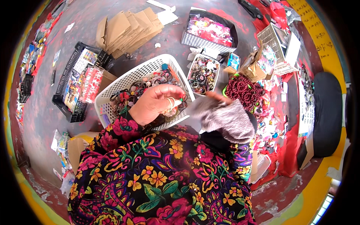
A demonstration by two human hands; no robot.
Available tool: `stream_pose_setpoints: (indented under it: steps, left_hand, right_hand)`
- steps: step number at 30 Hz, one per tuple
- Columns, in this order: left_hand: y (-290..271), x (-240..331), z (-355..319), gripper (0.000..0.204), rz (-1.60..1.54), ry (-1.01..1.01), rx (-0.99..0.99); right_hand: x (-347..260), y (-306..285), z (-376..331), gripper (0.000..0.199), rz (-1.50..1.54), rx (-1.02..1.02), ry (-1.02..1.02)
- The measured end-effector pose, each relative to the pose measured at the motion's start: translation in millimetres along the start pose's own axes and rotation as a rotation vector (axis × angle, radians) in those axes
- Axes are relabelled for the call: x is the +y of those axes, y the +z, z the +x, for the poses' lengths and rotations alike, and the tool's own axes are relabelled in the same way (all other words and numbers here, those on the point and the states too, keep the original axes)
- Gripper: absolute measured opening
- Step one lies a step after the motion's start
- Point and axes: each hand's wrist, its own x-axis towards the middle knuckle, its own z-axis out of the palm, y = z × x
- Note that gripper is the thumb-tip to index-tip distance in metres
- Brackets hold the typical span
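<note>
Two baskets of white perforated plastic are counted: one large basket (165, 62) at ten o'clock from the centre, and one small basket (204, 56) at one o'clock. One black crate (77, 117) is seen between nine and ten, one stack of flattened cardboard (129, 32) at eleven, one patterned box (206, 45) just past twelve and one heap of dark red beads (245, 91) towards two.

A thin, pale tan loop (170, 104) is held by the left hand (152, 103), over the large basket; its curled fingers are closed in a pinch. The right hand (218, 97), towards two, is blurred, and whether its fingers are open or closed cannot be told.

A fuzzy grey piece (234, 122), streaked like plush, is seen at three o'clock beside the right hand. Inside the large basket, rounded bands (125, 98) in black and mixed colours are tangled. The beads are small, round and glossy; the crate is rigid and slatted.
</note>
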Motion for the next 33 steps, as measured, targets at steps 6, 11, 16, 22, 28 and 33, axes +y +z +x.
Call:
stream_pose_setpoints:
  steps: [6,11,16,22,28,33]
  left_hand:
    - [10,7,-3,0.038,0.378,0.221,-0.174]
    - [14,7,-7,0.04,0.456,0.272,-0.237]
    - [13,5,-7,0.043,0.718,0.367,-0.247]
    - [9,-5,-7,0.037,0.431,0.231,-0.27]
    - [10,2,-7,0.034,0.229,0.057,-0.207]
    - [9,11,-12,0.031,0.155,0.001,-0.179]
  right_hand:
    - [4,22,16,0.059,0.048,-0.022,-0.292]
    - [5,70,27,0.03,-0.711,0.167,-0.276]
    - [5,53,24,0.019,-0.866,-0.105,-0.228]
    - [17,34,19,0.02,-0.85,-0.032,-0.15]
    - [8,35,15,0.021,-0.852,-0.088,-0.109]
    - [20,22,9,0.039,-0.251,-0.077,0.054]
